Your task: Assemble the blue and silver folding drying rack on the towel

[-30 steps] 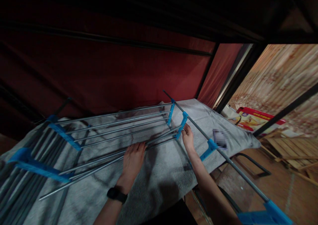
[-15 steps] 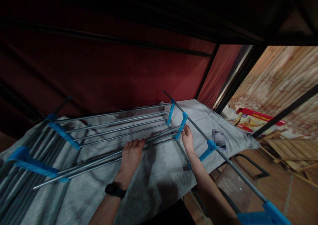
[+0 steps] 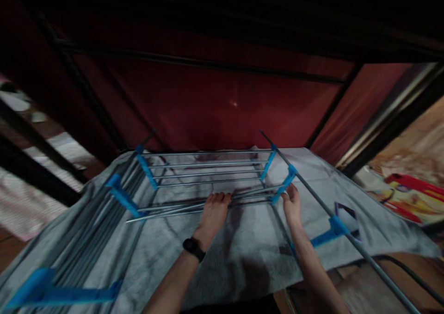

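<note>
A partly assembled rack of grey metal rods (image 3: 208, 182) and blue plastic brackets lies across a grey cloth. My left hand (image 3: 215, 208), with a dark watch on its wrist, is closed over a loose metal rod (image 3: 164, 213) and the rods beneath it. That rod's left end sticks out past a left blue bracket (image 3: 123, 197). At the right side, my right hand (image 3: 291, 204) has its fingers closed around the lower part of a blue bracket (image 3: 285, 184), where the rods meet it. Some of its fingertips are hidden behind the bracket.
Many loose metal rods (image 3: 92, 221) lie bundled on the left. Another blue bracket (image 3: 333, 230) sits on the long right pole, with a phone-like dark object (image 3: 347, 214) behind it. A red wall panel (image 3: 215, 106) stands behind the cloth. A red and yellow box (image 3: 416, 196) is far right.
The view has swung left, so the rack appears farther right. The loose rod's left end now lies closer to the left bracket. Both hands keep roughly their places on the rack.
</note>
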A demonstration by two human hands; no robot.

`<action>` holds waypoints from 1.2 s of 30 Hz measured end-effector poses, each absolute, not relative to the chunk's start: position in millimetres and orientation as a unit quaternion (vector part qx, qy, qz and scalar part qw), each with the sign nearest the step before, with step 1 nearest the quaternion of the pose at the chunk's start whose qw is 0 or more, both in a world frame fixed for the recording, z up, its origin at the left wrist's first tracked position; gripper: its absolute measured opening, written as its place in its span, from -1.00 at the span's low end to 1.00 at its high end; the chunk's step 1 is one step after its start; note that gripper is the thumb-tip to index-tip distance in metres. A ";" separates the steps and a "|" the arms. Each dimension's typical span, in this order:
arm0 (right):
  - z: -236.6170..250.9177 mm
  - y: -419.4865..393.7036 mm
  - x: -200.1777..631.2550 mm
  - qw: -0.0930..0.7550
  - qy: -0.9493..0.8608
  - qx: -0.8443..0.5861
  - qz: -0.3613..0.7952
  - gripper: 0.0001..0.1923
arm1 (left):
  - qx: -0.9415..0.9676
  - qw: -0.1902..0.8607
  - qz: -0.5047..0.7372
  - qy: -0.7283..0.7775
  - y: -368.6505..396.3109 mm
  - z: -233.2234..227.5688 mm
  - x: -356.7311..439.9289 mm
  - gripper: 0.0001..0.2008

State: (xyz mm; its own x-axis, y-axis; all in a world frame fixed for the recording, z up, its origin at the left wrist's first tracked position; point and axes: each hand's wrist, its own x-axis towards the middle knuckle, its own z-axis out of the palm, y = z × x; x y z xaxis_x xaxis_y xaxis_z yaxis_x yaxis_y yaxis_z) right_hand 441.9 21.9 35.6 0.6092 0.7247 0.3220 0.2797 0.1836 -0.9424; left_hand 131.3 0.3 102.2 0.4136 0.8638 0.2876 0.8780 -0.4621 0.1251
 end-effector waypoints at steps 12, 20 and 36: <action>28.2 18.0 461.5 0.639 -0.398 -0.629 0.192 -0.39 | -0.821 -0.037 -0.188 -0.538 -25.2 75.5 116.0 -0.66; 12.2 0.6 455.7 0.618 -0.385 -0.650 0.218 -0.34 | -0.850 -0.089 -0.101 -0.510 -68.7 33.4 104.6 -0.58; -39.9 -36.7 434.2 0.567 -0.381 -0.695 0.224 -0.45 | -0.872 -0.071 -0.097 -0.474 -64.1 -13.5 110.5 -0.51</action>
